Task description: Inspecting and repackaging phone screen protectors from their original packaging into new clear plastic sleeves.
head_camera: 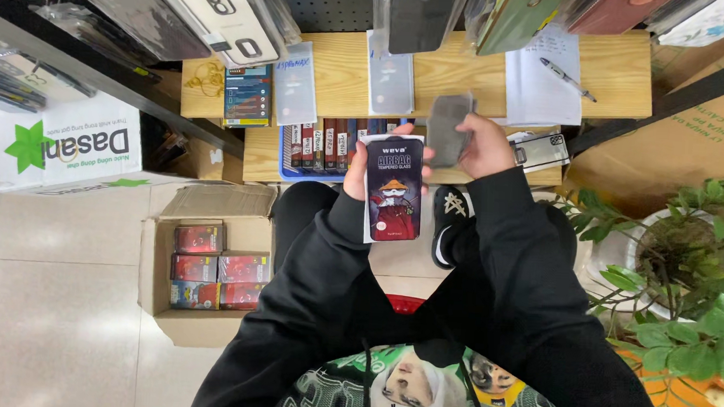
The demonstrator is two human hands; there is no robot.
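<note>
My left hand [357, 172] holds a flat dark package [394, 189] with a cartoon figure on its front, upright in front of me. My right hand [485, 145] grips a grey phone-shaped piece [449, 127], tilted slightly, just right of the package's top. Both arms wear black sleeves. I sit on a red stool [406, 303], with one black shoe [450, 220] showing below the hands.
A low wooden shelf [468, 69] ahead carries clear phone cases, a paper sheet with a pen [567, 77] and a row of boxed items [319, 148]. An open cardboard box [202, 265] of red packages sits at left. Potted plants [689, 270] stand at right. Packaged cases hang overhead.
</note>
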